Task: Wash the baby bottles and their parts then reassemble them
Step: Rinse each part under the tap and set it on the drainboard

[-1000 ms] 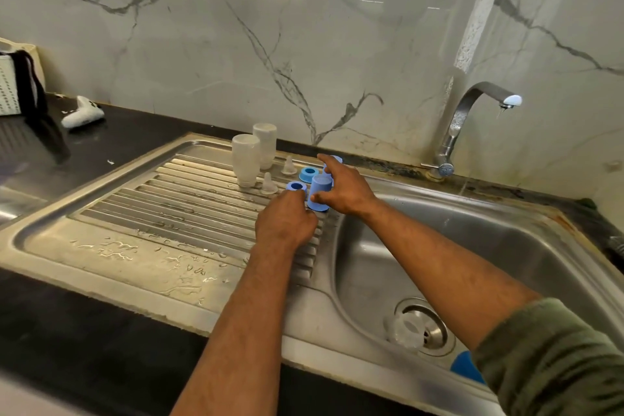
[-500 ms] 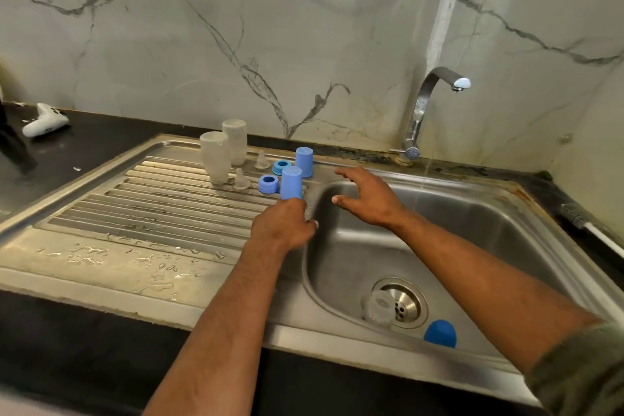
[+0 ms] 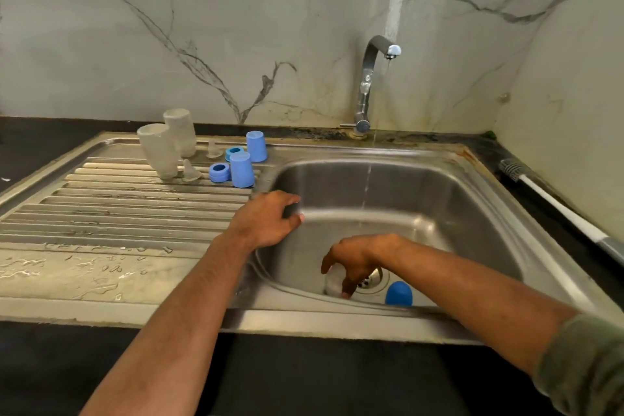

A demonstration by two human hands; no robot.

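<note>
I see my right hand [image 3: 358, 260] down in the sink [image 3: 472, 199], its grip curled round a clear bottle [image 3: 332, 282] by the drain; my left hand [image 3: 266, 221] rests, fingers loosely curled, on the basin's left edge

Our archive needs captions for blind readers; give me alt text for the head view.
A person's right hand reaches into a steel sink for a clear bottle part by the drain, beside a blue cap, under a thin stream from the tap. The left hand rests at the basin edge; washed bottles and blue parts stand on the drainboard.
</note>
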